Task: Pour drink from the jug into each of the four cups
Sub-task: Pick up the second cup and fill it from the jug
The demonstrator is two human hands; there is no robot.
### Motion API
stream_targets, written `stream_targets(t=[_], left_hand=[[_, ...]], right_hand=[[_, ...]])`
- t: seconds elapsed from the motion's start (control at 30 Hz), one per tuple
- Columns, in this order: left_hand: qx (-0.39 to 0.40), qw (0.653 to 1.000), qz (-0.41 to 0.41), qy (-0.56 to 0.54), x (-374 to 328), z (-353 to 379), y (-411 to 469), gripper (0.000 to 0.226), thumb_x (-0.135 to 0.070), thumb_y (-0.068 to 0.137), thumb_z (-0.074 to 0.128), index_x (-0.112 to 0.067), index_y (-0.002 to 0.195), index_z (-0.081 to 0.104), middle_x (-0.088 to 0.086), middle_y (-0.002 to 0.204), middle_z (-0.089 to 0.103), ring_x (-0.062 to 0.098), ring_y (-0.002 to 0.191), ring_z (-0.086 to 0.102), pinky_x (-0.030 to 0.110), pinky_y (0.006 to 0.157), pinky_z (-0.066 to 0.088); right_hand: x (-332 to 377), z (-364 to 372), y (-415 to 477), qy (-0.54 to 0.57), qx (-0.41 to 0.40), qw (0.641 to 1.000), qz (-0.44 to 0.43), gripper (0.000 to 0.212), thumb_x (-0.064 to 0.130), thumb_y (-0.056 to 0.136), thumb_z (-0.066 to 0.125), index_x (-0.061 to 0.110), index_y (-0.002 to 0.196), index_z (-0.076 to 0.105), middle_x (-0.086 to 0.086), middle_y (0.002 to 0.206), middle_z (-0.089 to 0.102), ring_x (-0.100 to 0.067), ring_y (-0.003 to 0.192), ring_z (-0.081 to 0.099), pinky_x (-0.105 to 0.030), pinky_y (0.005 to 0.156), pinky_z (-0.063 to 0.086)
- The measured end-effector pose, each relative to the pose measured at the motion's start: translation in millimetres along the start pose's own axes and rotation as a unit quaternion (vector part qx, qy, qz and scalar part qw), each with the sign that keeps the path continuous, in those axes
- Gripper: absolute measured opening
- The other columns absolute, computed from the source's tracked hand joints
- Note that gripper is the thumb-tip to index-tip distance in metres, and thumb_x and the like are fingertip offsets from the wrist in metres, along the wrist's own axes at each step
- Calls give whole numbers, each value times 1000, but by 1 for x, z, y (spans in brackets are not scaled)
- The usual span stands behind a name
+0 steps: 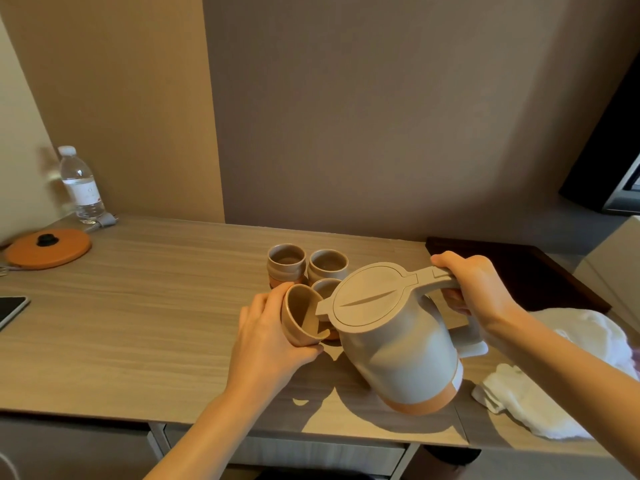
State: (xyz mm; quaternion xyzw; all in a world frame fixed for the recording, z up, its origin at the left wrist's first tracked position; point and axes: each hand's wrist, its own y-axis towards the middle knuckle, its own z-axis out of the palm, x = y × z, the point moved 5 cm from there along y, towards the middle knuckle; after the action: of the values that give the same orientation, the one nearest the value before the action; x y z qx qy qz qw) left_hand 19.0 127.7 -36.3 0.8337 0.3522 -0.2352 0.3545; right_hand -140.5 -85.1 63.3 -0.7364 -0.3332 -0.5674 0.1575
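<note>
Jug [398, 348] hangs tilted over the desk [138, 306], right hand [478, 289] clamped round its handle, spout at the rim of a cup [299, 317]; left hand [266, 341] grips that cup, leaned toward the spout, likely to limit splashing; three other cups [286, 263] stand upright just behind.

Head view, seemingly close, down onto table [138, 323]

The cup [301, 318] in my left hand [266, 341] is just left of the jug [398, 351] in my right hand [474, 289], at its spout. Three more cups [286, 263] stand on the table [138, 323] close behind. A cloth [554, 393] lies right of the jug, and a bottle [81, 187] and a lid [48, 247] sit far left at the back.
</note>
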Motion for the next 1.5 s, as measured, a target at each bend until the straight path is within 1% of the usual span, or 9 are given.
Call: stream_targets(t=[0.1,0.27,0.57,0.83,0.97,1.1,1.3,1.4,1.5], left_hand=[[12,999,22,32,-7,-3,1,98,-49,55,88,-38,137,36,-11,132,48,12,123,38,25,88,44],[15,998,26,56,-7,-6,1,100,-53,56,87,-37,139,34,-11,132,48,12,122,39,29,88,48],[4,999,4,48,5,-6,-5,98,-53,53,88,-33,136,40,-9,130,51,13,121,42,26,88,46],[-4,1000,-21,12,15,-2,-9,97,-54,50,88,-34,133,41,-10,128,52,12,119,44,30,89,49],[-5,1000,-26,3,17,0,-9,98,-54,48,89,-34,132,41,-11,128,51,11,119,44,28,87,48],[-5,999,-36,-8,19,3,-10,98,-53,47,90,-35,130,41,-11,126,52,11,118,45,33,89,51],[-1,998,-40,-41,23,6,-12,92,-56,44,87,-40,122,41,-15,118,54,9,114,48,27,85,49],[1,998,-43,-50,23,7,-13,90,-56,44,87,-42,119,41,-17,115,56,10,112,49,25,83,47],[2,997,-49,-56,22,8,-13,89,-53,45,90,-40,119,42,-16,116,58,11,113,50,24,83,45]], right_hand=[[4,1,0,-20,9,1000,-12,45,20,91,51,3,49,52,4,35,38,-5,32,31,-23,46,29],[9,8,3,-56,20,998,-36,47,22,90,51,-7,53,54,-7,43,39,-10,36,31,-25,48,31],[19,22,8,-94,33,994,-54,47,21,90,52,1,48,52,-6,44,43,-6,35,34,-22,48,32],[20,24,8,-90,31,994,-51,48,20,90,52,5,44,50,2,38,42,-4,32,34,-20,46,31],[19,23,8,-96,33,993,-54,47,22,90,52,0,48,51,-9,46,44,-5,34,34,-22,47,33],[17,23,8,-104,34,993,-52,47,23,90,52,-7,54,55,-12,49,44,-5,34,35,-23,48,32],[18,24,8,-108,32,992,-53,47,24,89,52,-7,53,55,-12,49,45,-5,34,34,-24,49,33],[18,24,7,-107,30,993,-51,48,23,90,52,0,48,51,-6,44,43,-5,34,34,-23,49,33],[19,25,7,-108,31,992,-52,47,23,89,52,-4,51,54,-10,48,45,-5,35,35,-23,49,33]])
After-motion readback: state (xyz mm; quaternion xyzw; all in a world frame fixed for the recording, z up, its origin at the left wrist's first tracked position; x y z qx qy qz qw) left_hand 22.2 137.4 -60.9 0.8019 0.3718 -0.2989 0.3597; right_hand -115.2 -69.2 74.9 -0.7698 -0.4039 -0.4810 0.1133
